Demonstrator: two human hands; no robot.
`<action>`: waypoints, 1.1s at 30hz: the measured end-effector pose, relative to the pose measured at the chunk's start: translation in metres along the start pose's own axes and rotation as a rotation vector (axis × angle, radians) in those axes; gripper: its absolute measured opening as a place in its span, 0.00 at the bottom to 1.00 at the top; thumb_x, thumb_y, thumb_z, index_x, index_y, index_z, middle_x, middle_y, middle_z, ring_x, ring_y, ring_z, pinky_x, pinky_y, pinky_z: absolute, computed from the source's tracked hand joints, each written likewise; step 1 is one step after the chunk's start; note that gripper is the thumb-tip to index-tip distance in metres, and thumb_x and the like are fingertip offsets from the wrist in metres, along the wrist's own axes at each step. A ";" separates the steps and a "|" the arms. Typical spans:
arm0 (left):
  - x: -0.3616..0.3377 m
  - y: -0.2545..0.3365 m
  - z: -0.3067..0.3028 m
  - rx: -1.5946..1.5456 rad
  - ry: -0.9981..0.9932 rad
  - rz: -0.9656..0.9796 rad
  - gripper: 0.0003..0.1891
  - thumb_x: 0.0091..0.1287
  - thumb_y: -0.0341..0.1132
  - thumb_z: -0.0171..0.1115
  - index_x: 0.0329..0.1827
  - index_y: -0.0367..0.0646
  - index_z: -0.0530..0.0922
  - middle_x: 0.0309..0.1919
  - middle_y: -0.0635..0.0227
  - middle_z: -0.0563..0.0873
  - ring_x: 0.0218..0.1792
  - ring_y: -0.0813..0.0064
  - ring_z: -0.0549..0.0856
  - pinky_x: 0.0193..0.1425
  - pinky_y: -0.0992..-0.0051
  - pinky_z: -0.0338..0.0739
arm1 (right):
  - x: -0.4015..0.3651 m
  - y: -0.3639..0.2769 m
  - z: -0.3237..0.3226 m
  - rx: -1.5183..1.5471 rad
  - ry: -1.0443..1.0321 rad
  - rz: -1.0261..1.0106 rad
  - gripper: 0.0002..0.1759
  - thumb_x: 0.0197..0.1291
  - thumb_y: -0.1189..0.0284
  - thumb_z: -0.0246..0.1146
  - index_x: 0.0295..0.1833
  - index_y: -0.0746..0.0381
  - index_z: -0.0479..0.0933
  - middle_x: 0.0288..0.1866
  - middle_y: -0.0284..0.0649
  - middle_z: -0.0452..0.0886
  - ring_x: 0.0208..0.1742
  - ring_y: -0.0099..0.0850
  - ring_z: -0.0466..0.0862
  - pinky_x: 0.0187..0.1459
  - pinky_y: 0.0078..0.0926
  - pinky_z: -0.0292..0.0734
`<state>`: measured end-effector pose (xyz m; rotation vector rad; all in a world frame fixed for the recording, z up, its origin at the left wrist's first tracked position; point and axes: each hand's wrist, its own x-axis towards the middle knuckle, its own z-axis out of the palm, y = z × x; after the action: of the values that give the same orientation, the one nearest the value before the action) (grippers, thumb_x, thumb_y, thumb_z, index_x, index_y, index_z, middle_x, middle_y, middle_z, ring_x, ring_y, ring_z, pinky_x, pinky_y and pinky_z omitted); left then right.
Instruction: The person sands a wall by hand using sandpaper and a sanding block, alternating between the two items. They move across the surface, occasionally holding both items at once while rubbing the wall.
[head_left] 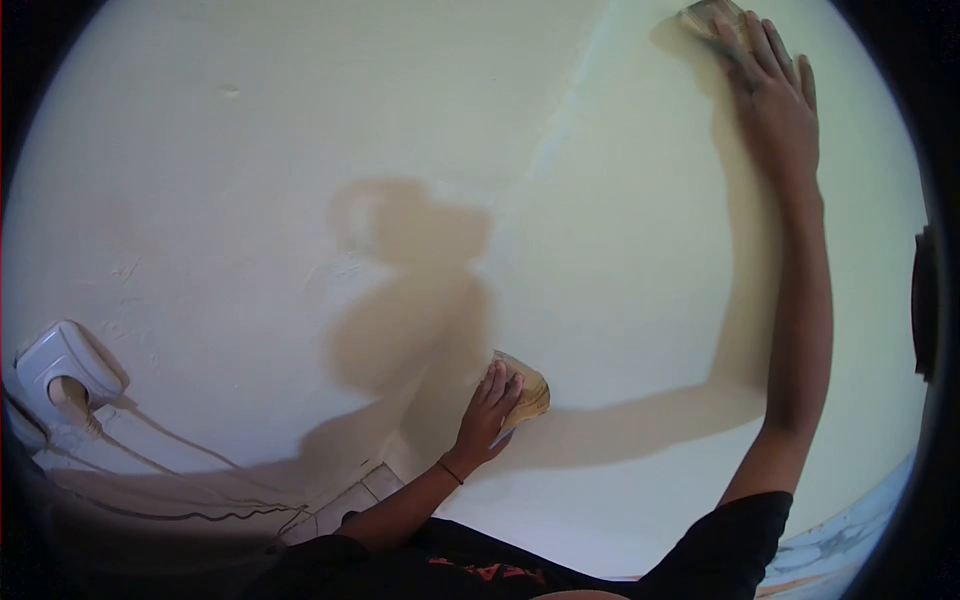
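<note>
My left hand [488, 408] is low in the middle, near the wall corner, its fingers closed on a folded piece of tan sandpaper [535, 392]. Dark marks show on the tan side, and a greyish edge is visible under my fingers. High on the right-hand wall [640, 270], my right hand [780, 100] presses a second piece of sandpaper [712, 14] flat with fingers stretched along it. That piece looks brownish and grey, and my fingers partly cover it. My right arm is raised nearly straight up.
A white socket [68, 375] with a plug [70, 397] is on the left wall, cords [200, 512] trailing down toward the corner. Floor tiles [352, 505] show below. A dark object [922, 300] stands at the right edge. My shadow falls across both walls.
</note>
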<state>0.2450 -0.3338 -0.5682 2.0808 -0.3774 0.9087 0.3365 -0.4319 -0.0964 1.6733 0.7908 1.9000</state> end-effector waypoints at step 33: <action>-0.004 -0.006 0.022 0.017 0.074 -0.017 0.41 0.50 0.20 0.56 0.72 0.41 0.54 0.71 0.42 0.47 0.71 0.40 0.48 0.72 0.56 0.50 | -0.117 0.001 -0.048 -0.143 -0.225 0.130 0.31 0.53 0.71 0.56 0.65 0.43 0.67 0.71 0.36 0.62 0.72 0.31 0.59 0.68 0.55 0.50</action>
<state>0.2557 -0.3473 -0.5837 2.0570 -0.3138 0.9787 0.3048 -0.5186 -0.1826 1.8450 0.4571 1.7645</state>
